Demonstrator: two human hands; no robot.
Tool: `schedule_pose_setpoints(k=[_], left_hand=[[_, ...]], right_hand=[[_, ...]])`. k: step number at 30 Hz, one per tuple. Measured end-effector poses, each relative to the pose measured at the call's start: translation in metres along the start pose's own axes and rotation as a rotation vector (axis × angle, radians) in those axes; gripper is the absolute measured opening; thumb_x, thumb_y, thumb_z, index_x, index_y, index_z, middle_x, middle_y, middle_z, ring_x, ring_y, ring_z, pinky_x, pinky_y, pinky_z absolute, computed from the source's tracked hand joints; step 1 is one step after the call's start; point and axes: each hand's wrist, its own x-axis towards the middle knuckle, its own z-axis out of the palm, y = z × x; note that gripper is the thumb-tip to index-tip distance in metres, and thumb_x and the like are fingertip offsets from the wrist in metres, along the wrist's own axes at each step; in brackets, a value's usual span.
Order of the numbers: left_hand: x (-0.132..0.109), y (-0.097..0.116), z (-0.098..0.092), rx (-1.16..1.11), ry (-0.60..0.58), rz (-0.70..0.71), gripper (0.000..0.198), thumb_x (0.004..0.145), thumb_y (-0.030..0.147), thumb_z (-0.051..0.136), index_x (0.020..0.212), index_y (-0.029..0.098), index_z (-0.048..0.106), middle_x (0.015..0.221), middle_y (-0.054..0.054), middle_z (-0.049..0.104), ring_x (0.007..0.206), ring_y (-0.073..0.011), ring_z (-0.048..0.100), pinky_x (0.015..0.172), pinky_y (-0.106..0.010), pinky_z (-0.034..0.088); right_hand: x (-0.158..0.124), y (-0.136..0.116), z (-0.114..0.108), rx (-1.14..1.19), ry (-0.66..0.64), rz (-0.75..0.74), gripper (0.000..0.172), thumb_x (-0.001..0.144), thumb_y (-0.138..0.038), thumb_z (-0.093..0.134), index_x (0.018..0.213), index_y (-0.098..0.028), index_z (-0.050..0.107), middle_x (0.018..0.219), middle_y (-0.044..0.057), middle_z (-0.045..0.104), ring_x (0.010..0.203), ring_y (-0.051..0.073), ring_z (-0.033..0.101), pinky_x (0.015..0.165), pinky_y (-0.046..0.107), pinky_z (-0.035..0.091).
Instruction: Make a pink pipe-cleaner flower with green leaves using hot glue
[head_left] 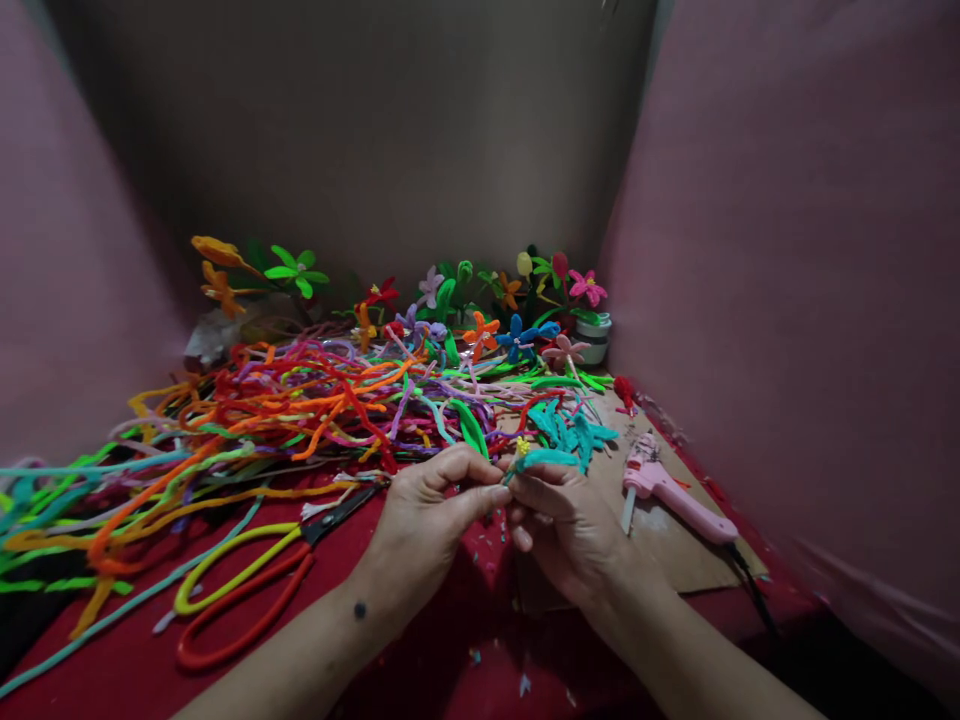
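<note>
My left hand point(424, 515) and my right hand point(574, 530) meet fingertip to fingertip over the front of the table. Between them is a small pipe-cleaner flower piece with a yellow centre point(522, 447) and one teal petal point(551, 457) pointing right. The left thumb and forefinger pinch close to its thin stem. Right-hand fingers close round the stem and the petal's base, partly hiding both. Just beyond, loose teal pipe-cleaner petals point(574, 430) lie in a small heap.
A pink glue gun point(679, 500) rests on a cardboard sheet point(697, 570) at right, its cord trailing off. Scissors point(251, 600) with yellow and red handles lie left. Tangled pipe cleaners point(300, 400) cover the left and middle; finished flowers point(517, 338) stand behind, beside a white jar point(592, 340).
</note>
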Motion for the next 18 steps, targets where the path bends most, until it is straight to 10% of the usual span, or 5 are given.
schedule_pose_setpoints(k=[18], left_hand=[[-0.0074,0.0067,0.0099,0.165,0.017,0.100,0.010,0.075,0.021,0.056,0.077,0.019,0.066,0.072,-0.002,0.063,0.062,-0.0127,0.056,0.058,-0.022,0.044]], right_hand=[[0.0006,0.0077,0.0066,0.236,0.067,-0.059,0.014,0.053,-0.014,0.079,0.060,-0.016,0.067,0.048,-0.004,0.059,0.036,0.005,0.049,0.032,0.013,0.037]])
